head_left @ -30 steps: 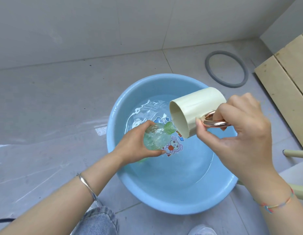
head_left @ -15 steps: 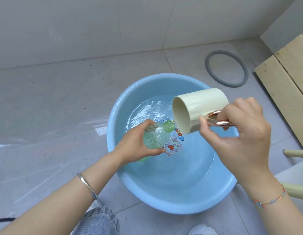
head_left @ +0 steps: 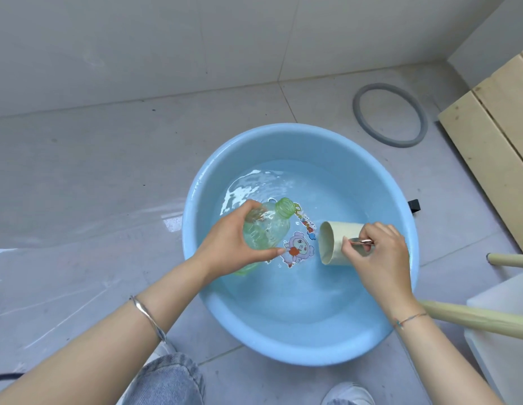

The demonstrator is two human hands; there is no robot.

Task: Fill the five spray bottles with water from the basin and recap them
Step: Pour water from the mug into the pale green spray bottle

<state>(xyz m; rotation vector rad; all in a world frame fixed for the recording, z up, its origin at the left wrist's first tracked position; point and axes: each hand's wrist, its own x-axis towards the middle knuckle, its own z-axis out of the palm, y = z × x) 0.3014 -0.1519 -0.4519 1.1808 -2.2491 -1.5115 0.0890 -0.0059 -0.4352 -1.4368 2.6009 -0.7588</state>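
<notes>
1. One spray bottle (head_left: 266, 229) is in play: clear green plastic with no cap on. It is held tilted over the water (head_left: 327, 194) inside the blue basin (head_left: 298, 346), its threaded neck pointing up and away from the person. The other four bottles and the spray caps are out of view.
2. The left hand (head_left: 234, 244) grips the bottle's body, with fingers over the top and thumb curled under.
3. A second ago the cream mug (head_left: 336, 241) was raised with its lip at the bottle's neck, pouring. Now it has dropped low to the right and is apart from the bottle. It lies on its side with its mouth facing left, its lower edge at or in the water.
4. The right hand (head_left: 377, 252) pinches the mug's shiny handle (head_left: 362, 242) between thumb and curled fingers.
5. That pour looks finished, and the mug seems to be going back for another scoop, so the bottle is probably not yet full. Recapping still lies ahead.
6. The bottle's walls are see-through and catch bright glints. The water level inside cannot be read through the tinted plastic.
7. A cartoon sticker (head_left: 299, 248) shows on the basin's bottom beneath the rippled water.
8. The basin sits on a wet tiled floor (head_left: 93, 171), with a grey ring (head_left: 400, 144) and wooden boards (head_left: 488, 141) beyond it.
</notes>
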